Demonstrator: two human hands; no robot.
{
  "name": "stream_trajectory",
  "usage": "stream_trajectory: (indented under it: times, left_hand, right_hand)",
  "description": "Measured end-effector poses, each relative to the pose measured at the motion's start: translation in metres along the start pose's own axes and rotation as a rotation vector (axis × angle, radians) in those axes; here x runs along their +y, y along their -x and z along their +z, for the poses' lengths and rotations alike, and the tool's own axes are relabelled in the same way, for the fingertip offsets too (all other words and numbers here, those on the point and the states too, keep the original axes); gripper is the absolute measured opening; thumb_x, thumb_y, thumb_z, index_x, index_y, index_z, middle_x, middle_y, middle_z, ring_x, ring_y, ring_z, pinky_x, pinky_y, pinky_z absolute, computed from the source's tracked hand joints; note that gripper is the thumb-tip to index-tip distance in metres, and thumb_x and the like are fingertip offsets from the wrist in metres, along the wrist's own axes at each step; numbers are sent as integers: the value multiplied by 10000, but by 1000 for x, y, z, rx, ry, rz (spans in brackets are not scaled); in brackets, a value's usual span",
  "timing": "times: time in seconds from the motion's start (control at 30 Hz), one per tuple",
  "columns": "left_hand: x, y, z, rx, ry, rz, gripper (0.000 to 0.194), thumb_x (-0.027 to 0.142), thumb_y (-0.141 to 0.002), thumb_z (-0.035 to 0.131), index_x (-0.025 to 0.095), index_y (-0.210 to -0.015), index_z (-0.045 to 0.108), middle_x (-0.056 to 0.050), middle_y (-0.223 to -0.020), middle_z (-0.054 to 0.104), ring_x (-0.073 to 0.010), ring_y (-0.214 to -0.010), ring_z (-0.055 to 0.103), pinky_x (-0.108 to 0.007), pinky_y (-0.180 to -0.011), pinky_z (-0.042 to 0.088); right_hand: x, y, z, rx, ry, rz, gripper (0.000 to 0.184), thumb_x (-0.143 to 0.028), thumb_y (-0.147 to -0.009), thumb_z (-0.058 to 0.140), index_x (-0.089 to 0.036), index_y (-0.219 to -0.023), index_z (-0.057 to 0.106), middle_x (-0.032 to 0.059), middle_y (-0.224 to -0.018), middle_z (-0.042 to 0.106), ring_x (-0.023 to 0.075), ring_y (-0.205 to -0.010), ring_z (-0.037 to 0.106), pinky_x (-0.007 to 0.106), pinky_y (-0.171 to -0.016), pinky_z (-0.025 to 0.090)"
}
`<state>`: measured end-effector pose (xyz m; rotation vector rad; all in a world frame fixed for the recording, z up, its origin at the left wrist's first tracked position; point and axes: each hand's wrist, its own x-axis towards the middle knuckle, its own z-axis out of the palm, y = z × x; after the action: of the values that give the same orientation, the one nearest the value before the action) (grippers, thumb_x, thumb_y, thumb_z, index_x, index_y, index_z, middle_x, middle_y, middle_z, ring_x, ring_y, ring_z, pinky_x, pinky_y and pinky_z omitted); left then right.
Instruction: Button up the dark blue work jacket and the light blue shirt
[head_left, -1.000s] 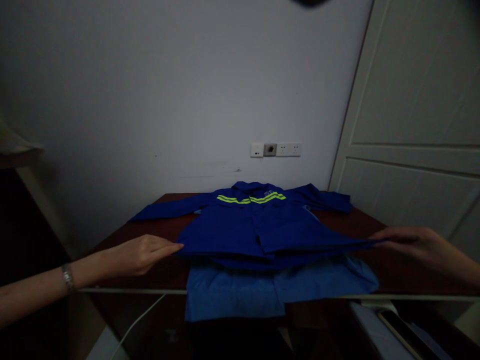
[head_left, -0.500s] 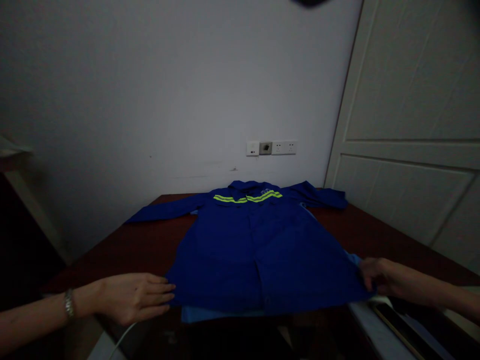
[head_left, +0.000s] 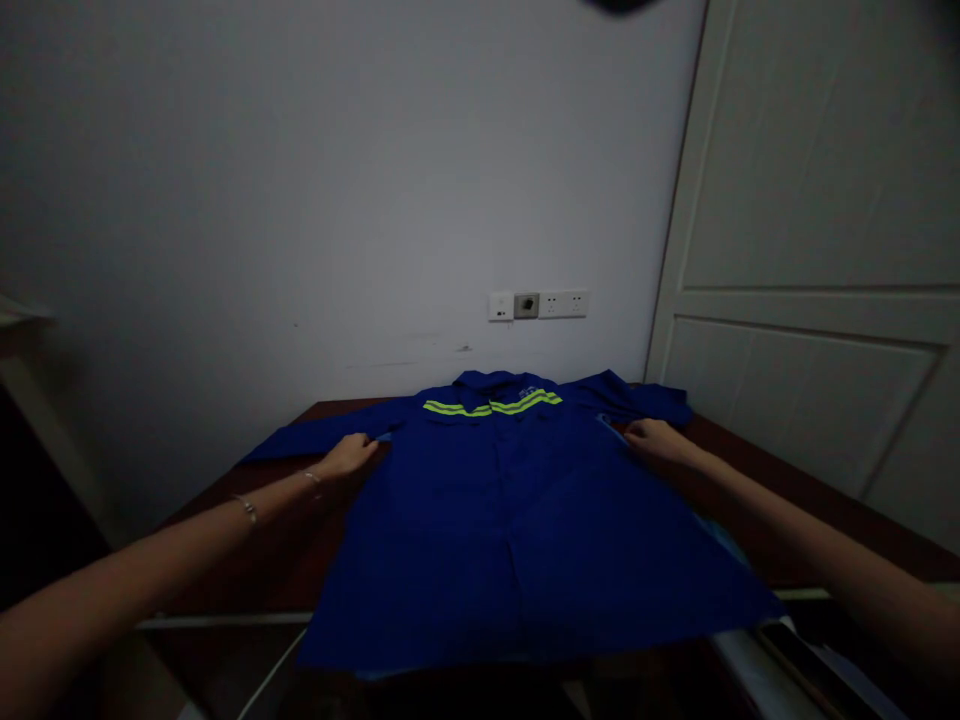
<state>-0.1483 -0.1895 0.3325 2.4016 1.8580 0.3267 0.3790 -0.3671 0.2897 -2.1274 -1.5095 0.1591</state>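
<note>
A dark blue long-sleeved work jacket (head_left: pixel 450 520) lies spread front up, its collar toward the wall and two yellow-grey reflective stripes across the chest. Its hem hangs past the table's near edge. Light blue cloth (head_left: pixel 384 437) shows from underneath at both armpits and along the right side. My left hand (head_left: pixel 349 455) is closed at the left armpit, fingertips pinching the edge of this light blue cloth. At the right armpit my right hand (head_left: pixel 656 440) is likewise closed on the light blue edge; its fingertips are partly hidden.
The dark red-brown table (head_left: pixel 262 560) stands against a pale wall (head_left: pixel 375 200) with sockets (head_left: pixel 562 304). A white panelled door (head_left: pixel 810 400) rises at the right. A white cable (head_left: pixel 274 668) hangs below the front edge at left. Dark flat items (head_left: pixel 817 665) lie low at right.
The jacket's hem, held up by both hands a second ago, has come down toward me over the light blue cloth. Both hands have left the hem and moved up to the armpits.
</note>
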Motion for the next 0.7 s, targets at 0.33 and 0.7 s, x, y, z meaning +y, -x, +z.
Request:
stream_trajectory:
  times: [0.33, 0.7]
  left_hand:
    - [15, -75, 48, 25, 302, -265, 502, 477, -765, 472, 26, -939, 607, -202, -970, 630, -267, -876, 614, -252, -639, 442]
    - [12, -123, 61, 157, 394, -426, 608, 451, -788, 454, -63, -1108, 507, -270, -1065, 569, -298, -936, 590, -281, -661, 469]
  right_hand:
    - [-2, -75, 62, -32, 110, 283, 523, -434, -880, 278, -48, -1079, 569, 243, -1122, 538, 322, -1036, 529, 412, -827, 404]
    - [11, -112, 69, -5, 51, 354, 609, -551, -850, 262, -71, -1069, 566, 223, -1109, 546, 317, -1034, 526, 410, -817, 416]
